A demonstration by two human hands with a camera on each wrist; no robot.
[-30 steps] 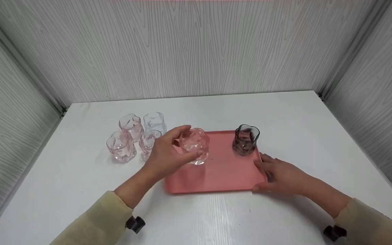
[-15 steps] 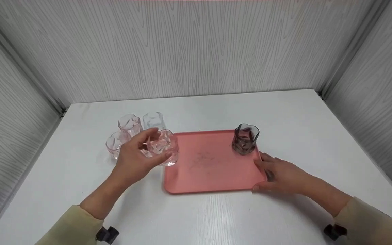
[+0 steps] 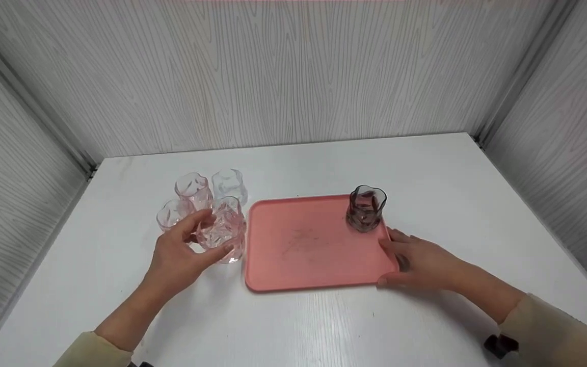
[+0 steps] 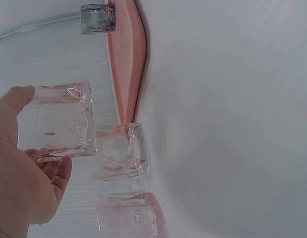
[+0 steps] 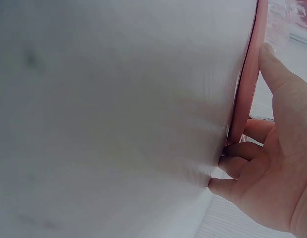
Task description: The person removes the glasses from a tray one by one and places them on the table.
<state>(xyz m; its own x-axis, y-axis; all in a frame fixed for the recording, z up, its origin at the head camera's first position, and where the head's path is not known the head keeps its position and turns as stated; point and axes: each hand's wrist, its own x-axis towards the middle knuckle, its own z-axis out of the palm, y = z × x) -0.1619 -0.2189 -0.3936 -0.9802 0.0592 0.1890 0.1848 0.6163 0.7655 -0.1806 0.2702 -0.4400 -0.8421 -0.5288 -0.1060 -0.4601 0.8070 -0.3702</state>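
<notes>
My left hand (image 3: 175, 257) holds a pink wavy-walled glass (image 3: 220, 235) between thumb and fingers, just left of the tray. In the left wrist view this held glass (image 4: 59, 121) is off the table. Behind it, partly hidden, stands another pink glass (image 3: 231, 203). Two more pink glasses, one farther back (image 3: 193, 187) and one at the left (image 3: 172, 212), stand close by. My right hand (image 3: 426, 265) grips the near right corner of the pink tray (image 3: 314, 267). A smoky grey glass (image 3: 366, 209) stands on the tray's far right corner.
A clear glass (image 3: 230, 184) stands at the back of the group, left of the tray. All of it is on a white table (image 3: 293, 326), enclosed by a back wall (image 3: 293, 76) and side walls with wood-grain pattern.
My left hand has carried the pink glass leftward from above the tray to beside its left edge, near the other glasses. The right hand and tray have stayed in place.
</notes>
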